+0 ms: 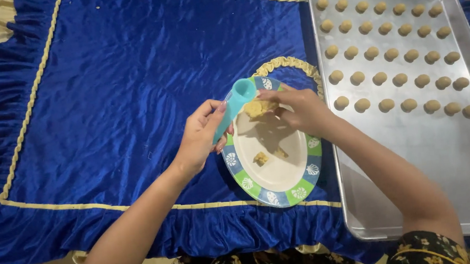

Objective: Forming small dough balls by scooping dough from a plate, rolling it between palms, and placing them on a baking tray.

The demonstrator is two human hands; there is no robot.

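My left hand (200, 138) grips a turquoise plastic scoop (236, 104) by its handle, the bowl raised over the far rim of an oval plate (278, 188) with a green, blue and white patterned border. My right hand (297, 109) pinches a lump of yellowish dough (258, 108) right at the scoop's bowl. Two small dough scraps (261, 158) lie on the cream middle of the plate.
A large metal baking tray (441, 187) lies to the right, holding several rows of small dough balls (380, 55) in its far half. Everything rests on a blue satin cloth (128, 96) with gold piping and ruffled edges.
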